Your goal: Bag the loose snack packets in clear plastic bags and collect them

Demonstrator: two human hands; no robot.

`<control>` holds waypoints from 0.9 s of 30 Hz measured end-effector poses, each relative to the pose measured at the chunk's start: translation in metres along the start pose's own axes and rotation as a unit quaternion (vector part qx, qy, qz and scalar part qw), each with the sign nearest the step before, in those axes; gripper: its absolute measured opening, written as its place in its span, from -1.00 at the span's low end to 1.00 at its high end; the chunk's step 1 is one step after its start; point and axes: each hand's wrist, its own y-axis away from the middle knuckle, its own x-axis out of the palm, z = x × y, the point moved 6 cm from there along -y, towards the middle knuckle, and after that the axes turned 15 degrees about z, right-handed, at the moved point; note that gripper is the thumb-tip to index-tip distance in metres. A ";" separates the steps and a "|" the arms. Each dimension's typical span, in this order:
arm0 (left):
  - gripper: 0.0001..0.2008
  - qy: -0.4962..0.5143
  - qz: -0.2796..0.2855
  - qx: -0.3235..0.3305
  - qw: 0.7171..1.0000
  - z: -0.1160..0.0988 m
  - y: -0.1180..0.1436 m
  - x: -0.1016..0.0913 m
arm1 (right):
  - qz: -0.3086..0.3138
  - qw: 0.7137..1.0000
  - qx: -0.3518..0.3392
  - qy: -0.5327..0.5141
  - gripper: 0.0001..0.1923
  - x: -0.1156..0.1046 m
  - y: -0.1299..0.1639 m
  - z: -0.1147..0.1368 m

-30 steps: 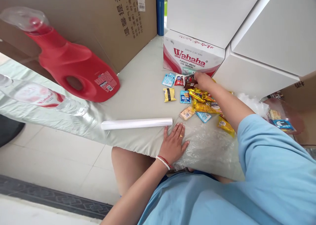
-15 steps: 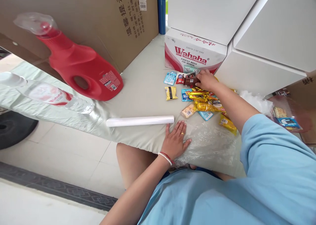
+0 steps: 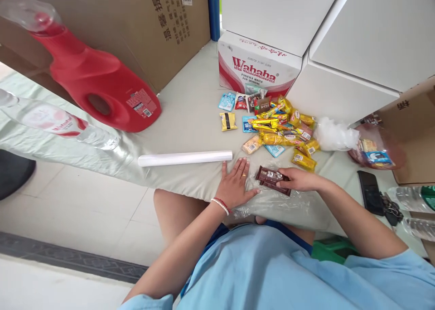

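My left hand [image 3: 234, 183] lies flat with its fingers spread, on the edge of a clear plastic bag [image 3: 299, 205] and the cloth. To its right, my right hand [image 3: 297, 179] pinches dark brown wrapped snack bars [image 3: 272, 178], seemingly two overlapping, just over the plastic bag. Beyond the hands, a loose pile of wrapped snacks [image 3: 278, 139] spreads across the cloth, mostly yellow packets with some blue and red ones. A white paper roll [image 3: 185, 158] rests just past my left fingertips.
A red jug [image 3: 112, 92] and a water bottle [image 3: 57, 122] stand on the left. Behind the snacks are a Wahaha carton [image 3: 254, 67] and white boxes [image 3: 346, 92]. On the right lie a crumpled white bag [image 3: 335, 134], a reddish basket [image 3: 390, 151], a phone [image 3: 370, 192] and keys [image 3: 390, 210].
My right hand has come back from the far side of the snack pile to the plastic bag, bringing the brown snack bars. My left hand stays flat in place. The view has shifted slightly.
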 end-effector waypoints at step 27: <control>-0.24 -0.060 0.017 -0.018 0.998 -0.003 -0.004 0.004 | -0.259 0.944 0.162 0.122 -0.70 0.055 0.032 -0.002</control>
